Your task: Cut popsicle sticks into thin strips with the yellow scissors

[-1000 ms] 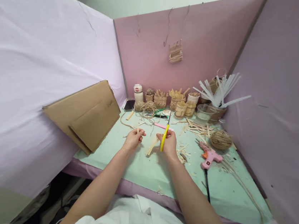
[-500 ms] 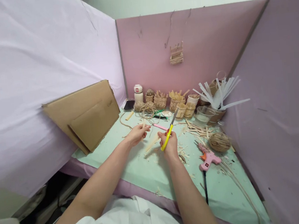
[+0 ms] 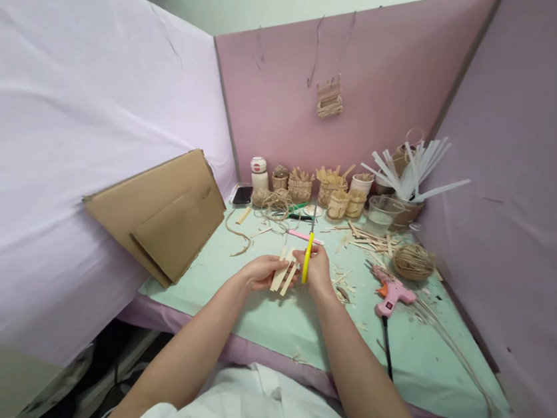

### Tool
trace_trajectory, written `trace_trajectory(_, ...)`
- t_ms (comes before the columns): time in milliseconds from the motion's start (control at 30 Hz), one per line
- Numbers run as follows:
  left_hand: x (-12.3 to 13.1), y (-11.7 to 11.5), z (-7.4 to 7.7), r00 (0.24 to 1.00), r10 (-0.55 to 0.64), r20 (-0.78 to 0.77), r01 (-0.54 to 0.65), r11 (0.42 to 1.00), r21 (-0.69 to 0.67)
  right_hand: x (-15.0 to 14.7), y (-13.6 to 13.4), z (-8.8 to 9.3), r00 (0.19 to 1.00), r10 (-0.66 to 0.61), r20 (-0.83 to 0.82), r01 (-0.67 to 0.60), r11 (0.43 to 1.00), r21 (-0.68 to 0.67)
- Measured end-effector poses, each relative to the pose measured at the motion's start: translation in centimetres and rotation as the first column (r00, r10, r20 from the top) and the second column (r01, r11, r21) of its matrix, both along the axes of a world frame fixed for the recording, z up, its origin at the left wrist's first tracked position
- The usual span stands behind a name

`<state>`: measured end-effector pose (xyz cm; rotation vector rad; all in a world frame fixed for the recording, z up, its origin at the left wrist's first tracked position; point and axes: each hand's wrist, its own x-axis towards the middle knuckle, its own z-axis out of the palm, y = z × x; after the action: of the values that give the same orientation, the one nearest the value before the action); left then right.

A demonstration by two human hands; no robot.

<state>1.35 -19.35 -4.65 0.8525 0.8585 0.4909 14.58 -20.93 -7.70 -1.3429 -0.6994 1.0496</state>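
My left hand (image 3: 262, 270) is closed on pale flat wooden strips (image 3: 280, 278), which lie side by side and slant down over the table. Close by on the right, my right hand (image 3: 319, 271) grips a pair of yellow-handled scissors (image 3: 307, 261), its blades pointing up and away from me. The fingertips of that hand meet the strips' right side; whether they pinch one is unclear. Just beyond both hands lies a pink craft tool (image 3: 304, 236) on the green tabletop (image 3: 272, 327).
A pink glue gun (image 3: 393, 294) and a twine ball (image 3: 414, 262) sit at right. Loose wood strips (image 3: 372, 238) lie behind them. Along the back stand stick-filled cups (image 3: 332, 186), a white bottle (image 3: 259, 174) and glue sticks (image 3: 412, 170). Cardboard (image 3: 175, 227) leans at left.
My hands have come together over the table. My left hand moved nearer and right, and the wooden strips are now gathered in it. The scissors have swung more upright.
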Motion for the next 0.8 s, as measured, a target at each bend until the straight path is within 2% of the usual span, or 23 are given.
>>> trace_trajectory(433,-0.1,0.7,-0.6,0.985,0.172,-0.019,-0.171,0.984,0.050,0.3,0.5,-1.3,0.999,-0.004,0.033,0.000,0.995,0.105)
trace_trajectory(800,-0.2,0.1,-0.5,0.992,0.125,-0.027,-0.124,0.992,0.026,0.2,0.4,-0.8,0.997,0.007,0.071,-0.018,0.988,0.155)
